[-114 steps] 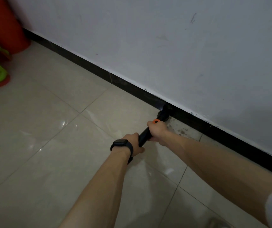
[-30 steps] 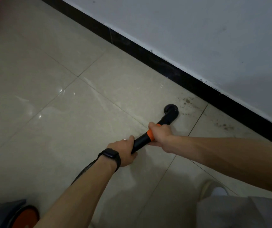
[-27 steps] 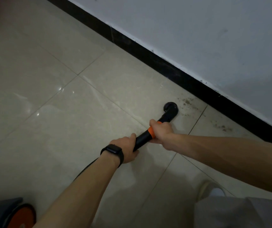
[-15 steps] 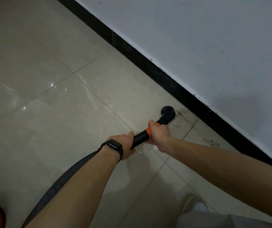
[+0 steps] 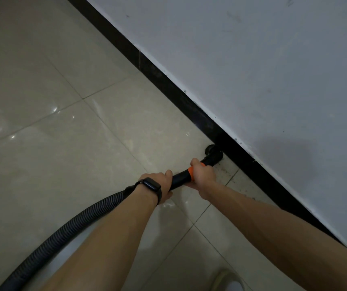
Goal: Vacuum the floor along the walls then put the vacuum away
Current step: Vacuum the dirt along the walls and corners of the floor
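Vacuuming seems midway, I judge: my left hand [image 5: 160, 184] and right hand [image 5: 203, 175] grip the black orange-collared plastic wand [image 5: 180, 178], dark grit [image 5: 228, 171] beside the right hand uncleared, stowing undone.

One left hand [image 5: 162, 180], one right hand [image 5: 203, 174], one vacuum hose [image 5: 99, 209], one wristwatch [image 5: 150, 185], one shoe [image 5: 227, 280]

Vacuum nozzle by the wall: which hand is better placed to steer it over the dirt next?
Probably the right hand: it grips the tube at the orange ring, nearest the nozzle and the dirt; the left hand holds farther back by the hose.
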